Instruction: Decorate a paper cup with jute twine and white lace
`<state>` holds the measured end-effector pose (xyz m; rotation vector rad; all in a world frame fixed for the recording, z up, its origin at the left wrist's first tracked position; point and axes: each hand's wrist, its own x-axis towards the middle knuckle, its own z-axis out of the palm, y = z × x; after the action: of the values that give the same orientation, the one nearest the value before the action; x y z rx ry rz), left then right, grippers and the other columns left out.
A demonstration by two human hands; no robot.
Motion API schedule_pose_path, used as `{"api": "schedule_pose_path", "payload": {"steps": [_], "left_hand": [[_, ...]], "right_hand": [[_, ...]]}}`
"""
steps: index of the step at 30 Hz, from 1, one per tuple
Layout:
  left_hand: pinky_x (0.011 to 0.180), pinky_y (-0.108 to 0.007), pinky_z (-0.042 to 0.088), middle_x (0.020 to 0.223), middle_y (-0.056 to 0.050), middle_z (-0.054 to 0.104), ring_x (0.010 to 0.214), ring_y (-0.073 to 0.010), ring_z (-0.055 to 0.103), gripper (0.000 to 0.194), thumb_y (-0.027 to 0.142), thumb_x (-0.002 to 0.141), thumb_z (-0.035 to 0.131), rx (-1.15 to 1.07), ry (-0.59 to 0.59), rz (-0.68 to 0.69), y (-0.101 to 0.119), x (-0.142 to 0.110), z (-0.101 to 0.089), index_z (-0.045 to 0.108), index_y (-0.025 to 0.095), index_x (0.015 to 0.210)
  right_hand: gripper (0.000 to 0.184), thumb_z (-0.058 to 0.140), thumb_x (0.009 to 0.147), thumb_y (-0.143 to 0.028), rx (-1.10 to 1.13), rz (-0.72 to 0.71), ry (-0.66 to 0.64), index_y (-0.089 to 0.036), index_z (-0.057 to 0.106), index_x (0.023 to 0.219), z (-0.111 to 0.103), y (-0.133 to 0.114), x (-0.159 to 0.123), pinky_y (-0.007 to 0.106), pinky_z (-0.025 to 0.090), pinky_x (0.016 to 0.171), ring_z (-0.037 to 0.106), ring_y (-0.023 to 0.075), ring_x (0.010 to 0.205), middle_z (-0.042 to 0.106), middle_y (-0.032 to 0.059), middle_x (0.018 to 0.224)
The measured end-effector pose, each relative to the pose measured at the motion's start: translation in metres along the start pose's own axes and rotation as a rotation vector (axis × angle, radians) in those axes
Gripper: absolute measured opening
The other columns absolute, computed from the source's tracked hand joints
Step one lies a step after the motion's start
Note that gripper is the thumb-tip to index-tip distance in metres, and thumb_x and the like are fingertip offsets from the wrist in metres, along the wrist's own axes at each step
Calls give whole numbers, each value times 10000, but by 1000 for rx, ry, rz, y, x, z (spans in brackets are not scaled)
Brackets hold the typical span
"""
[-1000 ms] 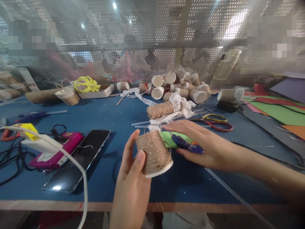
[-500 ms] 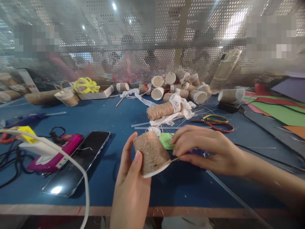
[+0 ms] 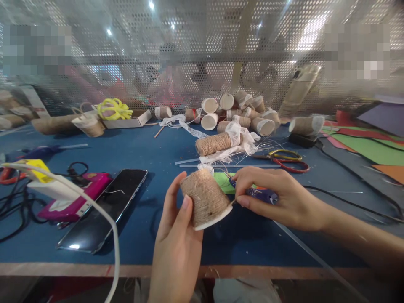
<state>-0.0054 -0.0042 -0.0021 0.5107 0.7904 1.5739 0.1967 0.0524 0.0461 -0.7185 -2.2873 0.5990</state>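
Observation:
My left hand (image 3: 178, 223) is closed around a paper cup (image 3: 208, 198) wrapped in brown twine, held tilted with its white rim toward the lower right. My right hand (image 3: 271, 193) is closed in a pinch just right of that rim, on a short end of twine (image 3: 233, 203) coming off the cup. A blue glue gun (image 3: 263, 195) with an orange part shows through the gap between my right thumb and fingers, apparently lying on the table behind them. Its nozzle is near a green piece of paper (image 3: 225, 183) behind the cup.
Beyond the cup lie a twine roll (image 3: 213, 144), white lace (image 3: 233, 134) and scissors (image 3: 288, 160). Several wrapped cups (image 3: 210, 121) are piled by the mesh screen. A phone (image 3: 107, 210), pink power strip (image 3: 75, 198) and white cable (image 3: 110, 227) are at left; coloured sheets (image 3: 372, 147) at right.
The cup has shifted slightly right and up in my left hand. My right fingers have come closer to its rim, shortening the visible twine, and more of the glue gun shows.

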Motion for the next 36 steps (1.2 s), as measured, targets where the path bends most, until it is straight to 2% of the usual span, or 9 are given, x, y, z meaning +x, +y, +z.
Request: {"api": "schedule_pose_path", "payload": {"steps": [7, 14, 21, 27, 31, 36], "left_hand": [[1004, -228, 544, 1243, 12, 775, 1146, -149, 721, 322, 341, 951, 675, -33, -7, 16, 0, -1, 4, 679, 374, 1271], [995, -168, 520, 1281, 51, 754, 1186, -124, 695, 348, 312, 941, 687, -69, -25, -13, -1, -3, 2, 678, 394, 1279], [1054, -424, 539, 1282, -20, 738, 1261, -273, 652, 373, 348, 943, 663, -83, -24, -80, 0, 0, 0, 633, 385, 1314], [1020, -388, 559, 1327, -3, 707, 1304, -266, 617, 356, 350, 965, 613, -86, -36, -122, 2, -3, 1, 634, 375, 1320], [970, -383, 575, 1278, -29, 729, 1280, -274, 627, 382, 329, 939, 645, -82, -51, -182, 2, -2, 2, 629, 341, 1321], [947, -357, 580, 1252, -25, 740, 1264, -270, 637, 418, 286, 931, 648, -78, -38, -188, 2, 0, 1, 622, 356, 1342]], "right_hand": [[108, 598, 972, -213, 3, 19, -49, -195, 616, 867, 1, -3, 1, 256, 492, 750, 611, 124, 782, 669, 6, 844], [121, 582, 975, -184, 8, 4, -69, -185, 592, 855, 3, -6, 1, 234, 462, 738, 566, 104, 758, 628, -10, 816], [124, 571, 978, -156, 27, -14, -103, -182, 588, 858, 3, -6, 2, 241, 453, 756, 557, 106, 769, 620, -10, 820], [126, 591, 983, -163, 48, -17, -133, -177, 595, 857, 4, -8, 2, 229, 423, 722, 534, 94, 733, 612, -23, 802], [100, 625, 973, -181, 90, -13, -172, -169, 607, 875, 4, -10, 0, 225, 424, 723, 539, 96, 747, 615, -15, 817], [106, 617, 981, -191, 130, -26, -183, -166, 615, 878, 3, -8, -1, 236, 433, 760, 543, 104, 767, 618, -8, 827]]}}
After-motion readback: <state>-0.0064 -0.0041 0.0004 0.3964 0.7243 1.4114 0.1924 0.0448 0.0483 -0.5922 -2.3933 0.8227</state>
